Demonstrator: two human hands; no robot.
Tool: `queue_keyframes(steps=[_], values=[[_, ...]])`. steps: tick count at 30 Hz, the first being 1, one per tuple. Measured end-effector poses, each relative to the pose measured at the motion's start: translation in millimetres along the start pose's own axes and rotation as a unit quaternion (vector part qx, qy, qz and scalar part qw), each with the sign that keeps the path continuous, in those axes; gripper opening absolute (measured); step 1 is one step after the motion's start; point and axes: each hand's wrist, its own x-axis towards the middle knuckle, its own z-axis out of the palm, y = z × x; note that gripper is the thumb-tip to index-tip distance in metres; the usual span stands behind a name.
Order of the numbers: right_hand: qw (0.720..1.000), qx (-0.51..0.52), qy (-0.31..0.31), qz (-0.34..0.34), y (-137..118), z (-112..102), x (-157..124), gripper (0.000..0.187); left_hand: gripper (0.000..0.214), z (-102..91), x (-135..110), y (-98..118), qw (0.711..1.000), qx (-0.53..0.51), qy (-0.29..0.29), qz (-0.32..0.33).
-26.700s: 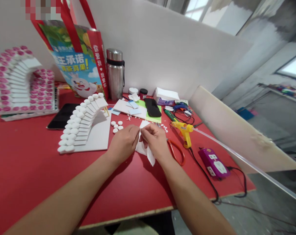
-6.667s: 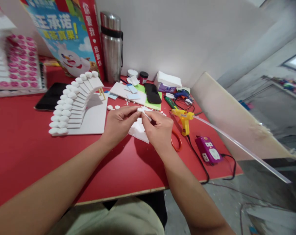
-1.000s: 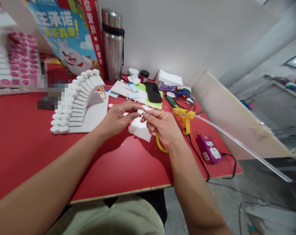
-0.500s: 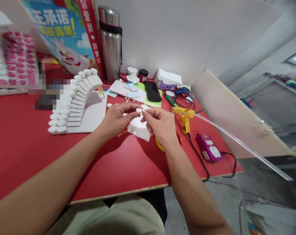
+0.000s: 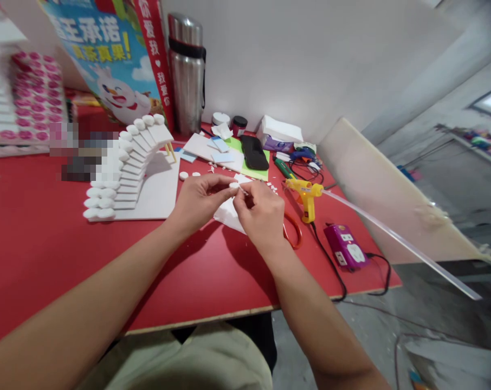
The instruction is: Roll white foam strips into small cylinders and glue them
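A small white disc (image 5: 234, 185) is pinched between the thumb and forefinger of my left hand (image 5: 199, 203). At its right edge, my right hand (image 5: 264, 214) has its fingertips pressed together; what lies between them is too small to make out. Below both hands is a white sheet (image 5: 228, 216), partly covered by my right hand. To the left stands a model curved staircase (image 5: 128, 181) with white steps on a white base (image 5: 160, 187), its outer side edged with similar white discs. Two loose white discs (image 5: 183, 176) lie just beyond my left hand.
A yellow glue gun (image 5: 306, 197) with a long clear glue stick stands right of my hands, near orange-handled scissors (image 5: 296, 230). A purple power adapter (image 5: 346, 246) sits by the right edge. Behind are a black case (image 5: 254, 153) and a steel flask (image 5: 187, 76).
My right hand has turned and shifted slightly left, its fingers curling closer at the disc. My left hand keeps hold of the disc. The whole view has shifted slightly.
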Motion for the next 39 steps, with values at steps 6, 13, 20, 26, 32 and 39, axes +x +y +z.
queue_keyframes(steps=[6,13,20,26,32,39], values=[[0.992,0.096,-0.028,0.076,-2,-4,5,0.010,0.019,-1.0,0,3,1.000,-0.005,0.001,-0.018],[0.982,0.138,-0.024,0.124,-1,-4,5,0.011,0.025,-1.1,0,2,0.998,-0.026,0.009,-0.052],[0.998,0.046,-0.020,-0.028,-1,-7,2,0.015,0.025,-3.6,3,0,0.992,-0.104,-0.011,-0.068],[0.995,0.082,-0.025,-0.057,-7,-10,3,0.014,0.024,-5.1,6,-12,0.967,-0.232,-0.060,-0.080],[0.967,0.231,-0.087,0.068,-10,-13,5,0.017,0.021,-6.3,8,-13,0.957,-0.266,-0.057,-0.096],[0.855,0.440,-0.128,0.241,-12,-24,14,0.016,0.027,-6.6,7,-13,0.955,-0.266,-0.068,-0.115]])
